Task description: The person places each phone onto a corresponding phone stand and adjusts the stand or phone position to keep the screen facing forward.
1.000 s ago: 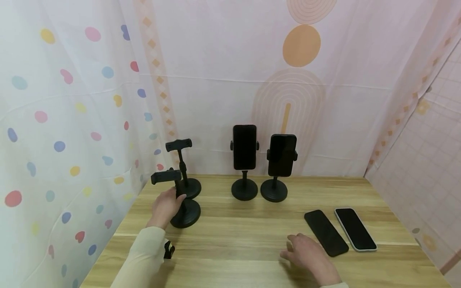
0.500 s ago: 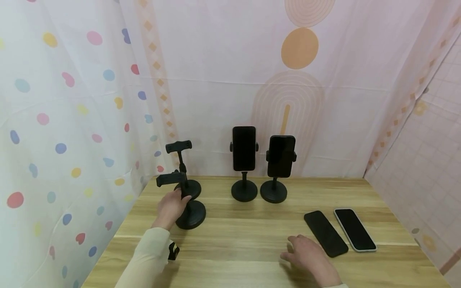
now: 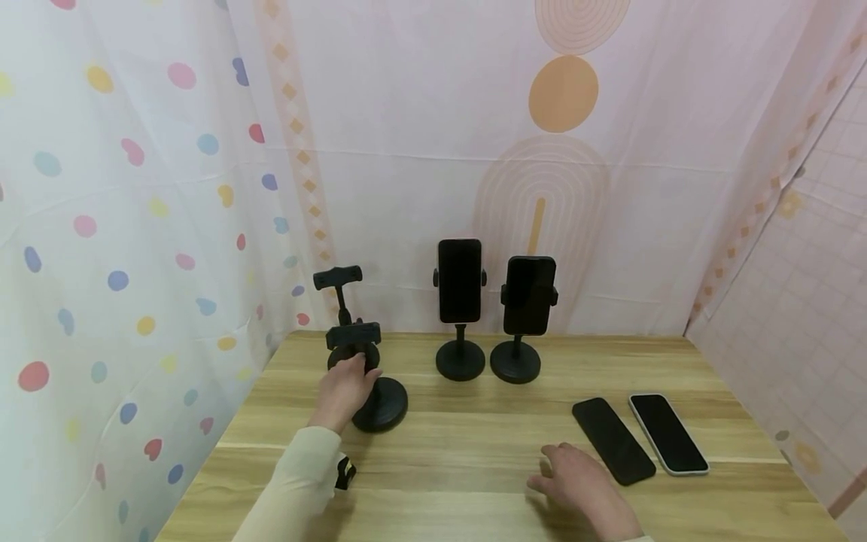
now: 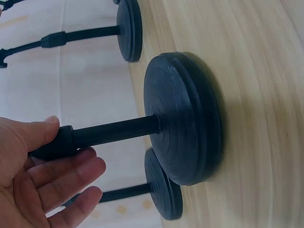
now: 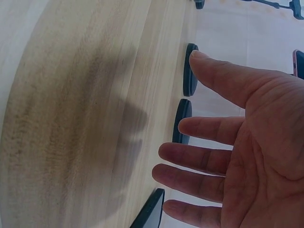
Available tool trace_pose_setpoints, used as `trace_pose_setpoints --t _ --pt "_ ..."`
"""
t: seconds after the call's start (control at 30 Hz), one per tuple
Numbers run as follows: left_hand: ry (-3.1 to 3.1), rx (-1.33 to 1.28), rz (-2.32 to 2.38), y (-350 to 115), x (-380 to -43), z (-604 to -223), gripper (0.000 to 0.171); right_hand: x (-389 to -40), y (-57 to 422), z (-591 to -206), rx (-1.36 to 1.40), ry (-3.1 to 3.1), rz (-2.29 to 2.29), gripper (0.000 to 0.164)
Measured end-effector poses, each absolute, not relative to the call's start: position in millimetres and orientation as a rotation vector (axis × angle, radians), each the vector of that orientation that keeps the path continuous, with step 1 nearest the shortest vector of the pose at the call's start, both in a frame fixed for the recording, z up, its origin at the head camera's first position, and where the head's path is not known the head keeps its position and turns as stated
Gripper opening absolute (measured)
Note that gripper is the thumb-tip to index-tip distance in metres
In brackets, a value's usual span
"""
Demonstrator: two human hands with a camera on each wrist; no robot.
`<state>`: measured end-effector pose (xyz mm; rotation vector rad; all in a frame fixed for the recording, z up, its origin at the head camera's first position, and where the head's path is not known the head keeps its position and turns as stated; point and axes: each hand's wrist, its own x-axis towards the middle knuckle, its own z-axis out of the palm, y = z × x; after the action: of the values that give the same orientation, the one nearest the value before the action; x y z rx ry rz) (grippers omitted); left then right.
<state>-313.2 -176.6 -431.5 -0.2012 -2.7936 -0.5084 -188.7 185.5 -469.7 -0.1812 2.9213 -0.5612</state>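
My left hand [image 3: 345,390] grips the stem of a black phone stand [image 3: 381,406] at the left of the table. In the left wrist view thumb and fingers close round the thick collar of its stem [image 4: 116,131], above the round base [image 4: 183,118]. The clamp [image 3: 354,334] on top holds no phone. Behind it stands a second phone stand [image 3: 338,277] with a bare clamp, its base partly hidden. My right hand [image 3: 576,482] hovers over the table with fingers loosely spread, nothing in it, left of a black phone [image 3: 612,441]; its palm [image 5: 266,161] shows in the right wrist view.
At the back middle, two more stands hold upright phones: one phone [image 3: 460,281] on the left, another phone [image 3: 529,295] beside it. A white-edged phone [image 3: 668,433] lies flat at the right. Patterned curtains [image 3: 406,113] hang along the table's back and sides.
My left hand has moved the front phone stand to the right, so its clamp now overlaps the rear stand's base. The right hand has stayed in place.
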Motion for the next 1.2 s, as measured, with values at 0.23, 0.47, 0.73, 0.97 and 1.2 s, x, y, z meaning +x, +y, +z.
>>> trace_pose_setpoints --t 0.23,0.47,0.73,0.97,1.2 --pt "-2.831 -0.190 -0.537 -156.8 -315.2 -432.2 0.027 -189.3 185.7 -469.3 -0.141 2.869 -0.603 0.057" --pt "-2.809 -0.235 -0.589 -136.7 -316.9 -432.5 0.026 -189.1 186.1 -469.2 -0.144 2.865 -0.607 0.057" --pt "-2.803 -0.298 -0.578 -116.0 -317.8 -432.9 0.024 -189.4 186.3 -468.7 -0.134 2.859 -0.600 0.057" --pt "-2.753 -0.426 -0.530 -98.3 -316.8 -435.1 0.023 -189.0 187.2 -469.7 -0.141 2.865 -0.591 0.056" --pt "-2.743 -0.483 -0.488 -77.6 -314.5 -434.8 0.027 -188.2 187.1 -469.5 -0.132 2.872 -0.588 0.056"
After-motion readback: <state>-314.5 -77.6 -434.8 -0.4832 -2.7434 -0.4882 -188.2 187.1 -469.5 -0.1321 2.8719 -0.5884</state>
